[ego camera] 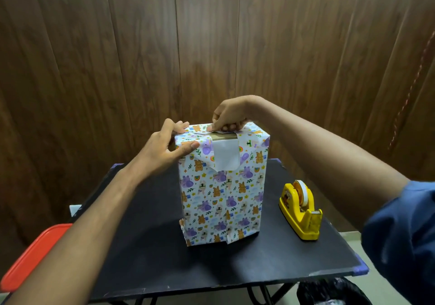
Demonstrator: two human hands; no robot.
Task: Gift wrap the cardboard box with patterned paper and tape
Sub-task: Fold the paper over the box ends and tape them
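At the middle of the matte black worktop [150, 246], the tall cardboard box [222, 136] stands upright in glossy animal-print paper [221, 198]. My left hand [164, 149] grips its top left corner; my right hand [229, 117] pinches the top fold, apparently. A yellow plastic tape dispenser [300, 210] sits near the right edge.

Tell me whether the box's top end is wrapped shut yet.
Not yet. A flap hangs down the box front, white side out, and bare cardboard shows above it.
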